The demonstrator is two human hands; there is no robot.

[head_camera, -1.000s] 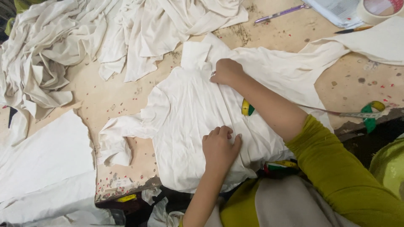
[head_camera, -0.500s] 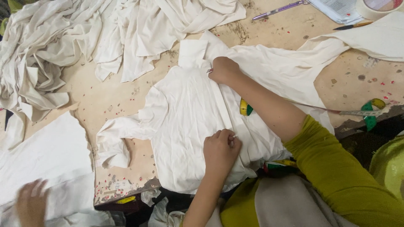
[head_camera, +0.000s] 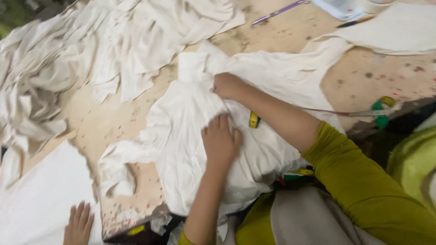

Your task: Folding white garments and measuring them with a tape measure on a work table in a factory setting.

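Note:
A white cloth piece (head_camera: pixel 190 131) lies rumpled on a worn wooden table (head_camera: pixel 113 122). My left hand (head_camera: pixel 221 141) rests flat on the middle of the cloth and presses it down. Just above it, my right hand (head_camera: pixel 227 85) has its fingers closed on a fold of the same cloth, and its arm in an olive-green sleeve crosses the fabric. A yellow measuring tape (head_camera: pixel 254 120) peeks out between my two arms.
A heap of white fabric (head_camera: pixel 50 72) covers the table's far left. A flat white panel (head_camera: pixel 36 195) lies at the near left with another person's hand (head_camera: pixel 78 223) on it. Green-handled scissors (head_camera: pixel 381 111) lie at the right edge, and a purple pen (head_camera: pixel 279 11) at the top.
My left hand has slid up the cloth toward my right hand. Another person's hand has come into view at the bottom left.

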